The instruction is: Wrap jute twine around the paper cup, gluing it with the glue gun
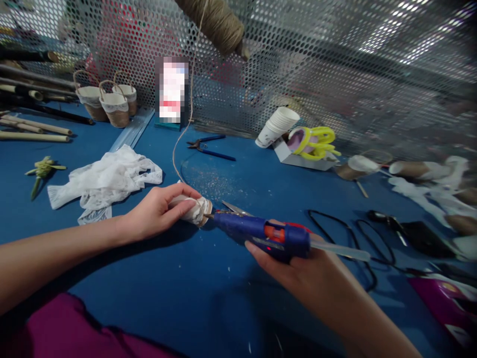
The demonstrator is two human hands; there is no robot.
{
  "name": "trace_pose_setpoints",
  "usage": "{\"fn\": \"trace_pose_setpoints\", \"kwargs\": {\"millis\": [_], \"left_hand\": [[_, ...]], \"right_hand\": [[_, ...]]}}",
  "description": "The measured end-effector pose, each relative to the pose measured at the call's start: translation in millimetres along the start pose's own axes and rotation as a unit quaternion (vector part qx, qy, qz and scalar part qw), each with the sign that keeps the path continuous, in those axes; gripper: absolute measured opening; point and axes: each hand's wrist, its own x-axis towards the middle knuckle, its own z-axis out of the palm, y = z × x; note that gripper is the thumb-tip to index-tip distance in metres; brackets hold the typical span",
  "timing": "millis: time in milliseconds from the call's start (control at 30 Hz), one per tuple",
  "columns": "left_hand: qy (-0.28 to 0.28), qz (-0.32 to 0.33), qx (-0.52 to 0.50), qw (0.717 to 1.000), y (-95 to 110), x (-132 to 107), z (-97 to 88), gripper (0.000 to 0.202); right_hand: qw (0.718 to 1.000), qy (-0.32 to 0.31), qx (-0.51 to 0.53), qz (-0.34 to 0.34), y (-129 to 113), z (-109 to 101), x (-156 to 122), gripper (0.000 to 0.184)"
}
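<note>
Cup (198,213) was clasped in left hand (154,213); right hand (303,273) was wrapped around glue gun (242,228), nozzle (209,216) at the cup's edge.

Blue glue gun (242,226), nozzle (209,216) at sideways white cup's (196,214) brown-edged end, slack twine (191,99) beyond

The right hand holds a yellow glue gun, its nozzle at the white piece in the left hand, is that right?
Not yellow: the head view shows a blue glue gun in the right hand, its nozzle at the white piece in the left hand.
</note>
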Motion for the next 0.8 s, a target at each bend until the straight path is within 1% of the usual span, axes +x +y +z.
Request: {"fn": "trace_pose_setpoints", "kwargs": {"millis": [100,200,333,567,800], "left_hand": [[0.000,0.006,0.006,1.000,0.4,0.2,-0.4,0.025],[0.003,0.014,0.013,1.000,1.2,0.7,-0.7,0.025],[0.004,0.011,0.018,1.000,1.6,1.3,-0.2,0.024],[-0.004,-0.011,-0.003,1.000,2.0,1.2,0.0,0.027],[-0.001,-0.001,0.010,1.000,3.8,0.4,0.2,0.025]], "right_hand": [[1.000,0.016,0.020,0.014,-5.0,-1.5,4.2,0.015],[0.999,0.005,0.035,0.028,-10.6,-3.9,9.4,0.010],[0.996,-0.005,0.075,0.053,-16.3,-6.1,14.3,0.010],[0.999,0.015,0.034,0.021,-19.1,-6.3,14.0,0.012],[0.997,0.018,0.066,0.033,-18.4,-6.4,14.1,0.006]]}}
